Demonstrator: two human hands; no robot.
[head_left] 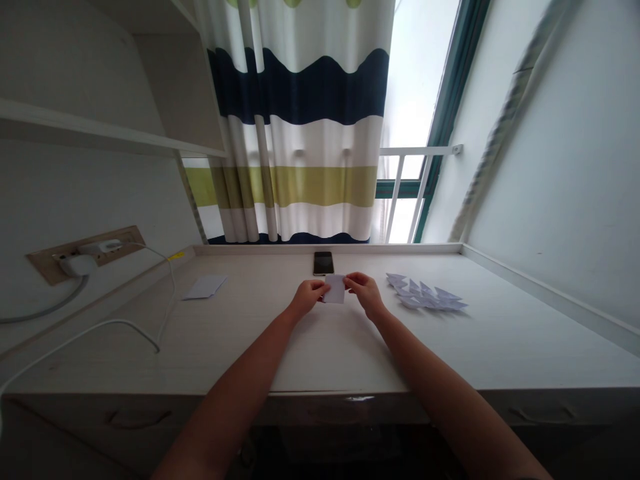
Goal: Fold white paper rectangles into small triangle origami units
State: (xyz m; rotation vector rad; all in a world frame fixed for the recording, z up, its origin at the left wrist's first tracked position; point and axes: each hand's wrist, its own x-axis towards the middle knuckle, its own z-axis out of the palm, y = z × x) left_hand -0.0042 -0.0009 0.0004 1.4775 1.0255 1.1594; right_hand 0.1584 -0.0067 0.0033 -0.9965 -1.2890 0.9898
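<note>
Both hands meet over the middle of a pale desk [325, 347]. My left hand [307, 297] pinches the left edge of a small white piece of paper [335, 289], and my right hand [365, 292] pinches its right edge. The paper is held just above the desk top, between the two hands. A dark phone [323, 263] lies flat right behind the paper. Several folded white paper pieces [427, 296] lie in a cluster to the right of my right hand.
A flat sheet of white paper [205, 287] lies at the left of the desk. A white cable [125, 323] runs from a wall socket with a plug [80, 261] across the left side. A striped curtain [300, 133] and a window railing [415, 193] stand behind the desk.
</note>
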